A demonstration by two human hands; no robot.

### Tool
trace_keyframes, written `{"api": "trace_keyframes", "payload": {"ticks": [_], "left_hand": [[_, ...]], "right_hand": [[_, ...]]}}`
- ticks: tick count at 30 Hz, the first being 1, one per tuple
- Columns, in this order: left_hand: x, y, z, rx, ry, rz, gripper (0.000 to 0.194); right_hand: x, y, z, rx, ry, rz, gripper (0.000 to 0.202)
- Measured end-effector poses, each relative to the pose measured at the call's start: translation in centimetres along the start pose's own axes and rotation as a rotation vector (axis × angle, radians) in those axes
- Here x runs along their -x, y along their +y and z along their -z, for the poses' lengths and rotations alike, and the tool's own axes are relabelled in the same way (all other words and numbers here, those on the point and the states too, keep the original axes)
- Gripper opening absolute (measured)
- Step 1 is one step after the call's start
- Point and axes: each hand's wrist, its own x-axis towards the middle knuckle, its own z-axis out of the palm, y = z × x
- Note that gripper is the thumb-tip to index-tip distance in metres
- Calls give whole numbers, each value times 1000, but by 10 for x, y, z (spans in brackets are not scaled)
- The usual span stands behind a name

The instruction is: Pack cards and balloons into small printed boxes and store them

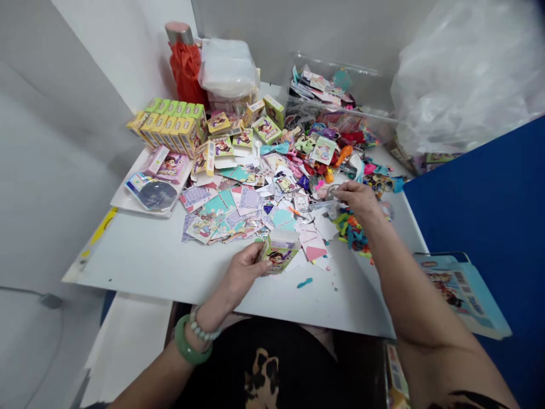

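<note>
Left hand [246,271] pinches an open green cardboard box [279,257] near the white counter's [255,296] front edge. Right hand [360,200] stretches forward, grip unclear.

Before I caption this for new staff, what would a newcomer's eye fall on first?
Printed cards and colourful trinkets heaped across the middle of the white table probably come first. The red wrapping stands out at the back left, and the left hand holds a green box over the front.

Even, cool light; soft shadow on white tabletop [264,298]; fine detail smeared; wide-angle stretch toward edges.
</note>
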Motion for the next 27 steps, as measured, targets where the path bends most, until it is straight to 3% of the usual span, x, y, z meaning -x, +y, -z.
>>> {"api": "trace_keyframes", "payload": {"ticks": [4,7,10,14,20,22,25,27], "left_hand": [[7,-1,-4,-6,-6,-10,45],[15,-2,-7,-12,-4,-45,44],[24,-4,-11,-20,7,-38,44],[36,-10,-13,-68,11,-12,45],[45,-19,-16,-88,18,28,46],[47,-19,-18,-91,8,31,45],[48,-18,-22,-102,-8,20,44],[48,-18,-24,-113,-19,18,43]], "right_hand": [[36,-14,35,-244,116,106,19],[75,-25,54,-425,54,56,23],[116,-24,59,-519,-36,-54,24],[156,2,51,-482,44,-138,29],[192,52,37,134,186,-230,8],[203,57,32,261,151,-134,9],[217,55,23,634,63,65,22],[221,53,17,849,37,101,27]]}}
